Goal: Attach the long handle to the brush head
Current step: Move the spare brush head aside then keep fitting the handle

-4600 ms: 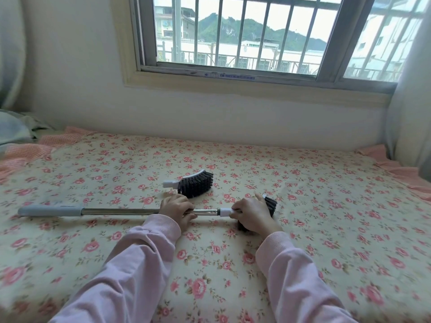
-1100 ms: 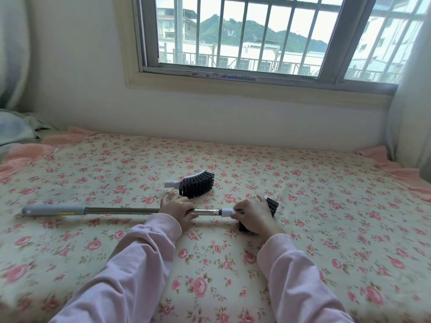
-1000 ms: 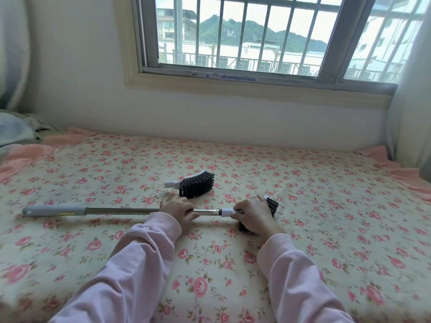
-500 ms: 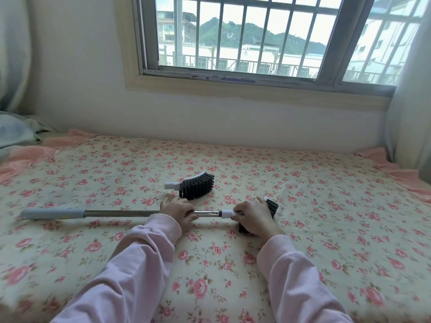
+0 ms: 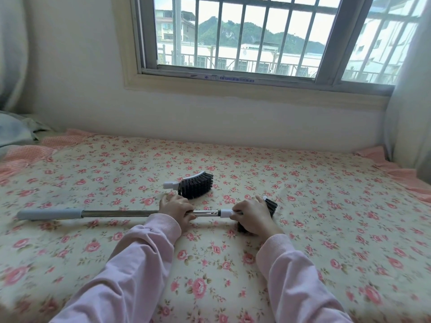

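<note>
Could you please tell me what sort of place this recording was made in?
Most likely a bedroom in a home. The work surface is a floral bedsheet with a frilled pink edge, a barred window sits in the wall behind it, and a curtain hangs at the right edge.

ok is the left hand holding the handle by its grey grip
No, the left hand grips the long handle on its metal shaft, near the brush head; the grey grip lies free at the far end.
</note>
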The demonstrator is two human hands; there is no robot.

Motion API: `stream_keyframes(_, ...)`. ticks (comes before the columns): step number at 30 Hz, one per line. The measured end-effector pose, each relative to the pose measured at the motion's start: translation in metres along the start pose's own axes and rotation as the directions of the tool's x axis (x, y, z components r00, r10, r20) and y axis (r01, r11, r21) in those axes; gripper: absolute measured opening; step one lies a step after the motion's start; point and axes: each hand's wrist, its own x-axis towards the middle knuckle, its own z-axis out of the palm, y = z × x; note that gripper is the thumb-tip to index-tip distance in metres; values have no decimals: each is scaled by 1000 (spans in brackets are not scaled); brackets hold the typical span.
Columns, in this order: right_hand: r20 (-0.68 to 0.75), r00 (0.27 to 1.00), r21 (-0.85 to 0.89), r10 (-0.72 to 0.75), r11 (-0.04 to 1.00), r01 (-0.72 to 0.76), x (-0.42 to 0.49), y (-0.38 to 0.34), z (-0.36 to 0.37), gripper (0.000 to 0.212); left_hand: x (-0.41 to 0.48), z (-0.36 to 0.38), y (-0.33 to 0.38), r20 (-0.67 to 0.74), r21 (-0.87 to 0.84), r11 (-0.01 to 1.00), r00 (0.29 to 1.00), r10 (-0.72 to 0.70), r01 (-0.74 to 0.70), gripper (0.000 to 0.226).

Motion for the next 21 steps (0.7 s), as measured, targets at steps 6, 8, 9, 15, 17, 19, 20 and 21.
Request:
stream_keyframes(6,3,1000,-12,-3,1000,3,0,0,1,39,1,1,1,17,-21,999,999,-31,31,26)
stream_keyframes(8,-4,1000,-13,-6,1000,6,0,0,1,42,2,-1,2,38,3,1000,999,-11,11,25)
stream_keyframes(9,-5,1000,-12,-8,1000,8,0,1,1,42,2,-1,3,40,12,1000,999,4,-4,24)
stream_keyframes(15,-7,1000,-22,-18,1000,18,1,0,0,48,0,3,-2,-136,-3,991,982,129,-130,10)
stream_keyframes(17,-8,1000,-26,-21,999,21,0,1,0,48,0,7,-7,-182,-5,989,972,148,-151,11)
stream_keyframes(19,-10,1000,-25,-20,999,20,0,1,1,47,-1,7,-6,-183,-21,990,974,134,-140,10)
stream_keyframes(20,-11,1000,-26,-19,999,19,0,1,1,47,-1,6,-4,-153,-29,993,982,108,-113,12)
stream_keyframes(21,-12,1000,-27,-21,999,20,0,1,2,47,0,6,-2,-111,-22,997,991,76,-78,17)
